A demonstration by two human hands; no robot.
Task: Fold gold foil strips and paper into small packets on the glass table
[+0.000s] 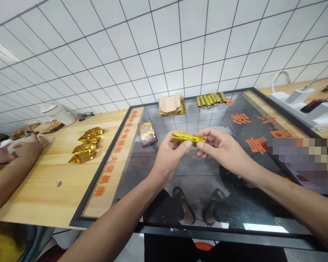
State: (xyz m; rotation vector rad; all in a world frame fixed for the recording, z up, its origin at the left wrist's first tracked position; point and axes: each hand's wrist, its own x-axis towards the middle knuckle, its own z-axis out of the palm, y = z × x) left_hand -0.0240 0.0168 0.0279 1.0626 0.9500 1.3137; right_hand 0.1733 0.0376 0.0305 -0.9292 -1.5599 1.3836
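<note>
Above the glass tabletop (158, 182), a narrow folded strip of gold foil paper (184, 138) lies level between my two hands. My left hand (171, 151) pinches its left part, the thumb pressed on the near side. The right end is gripped by the thumb and curled fingers of my right hand (214, 143). Past my hands lies a stack of brown paper (169, 104) with gold foil showing along its lower edge. To its right, several gold paper tubes (211, 100) stand side by side in a row.
Several pointed gold foil shapes (83, 153) sit on the wooden table (57, 200) at left. Nearby are another person's hands (24, 149), a white container (61, 114) and glasses (85, 115). A partly blurred packet (148, 134) lies on the glass. At right is a power strip (300, 107).
</note>
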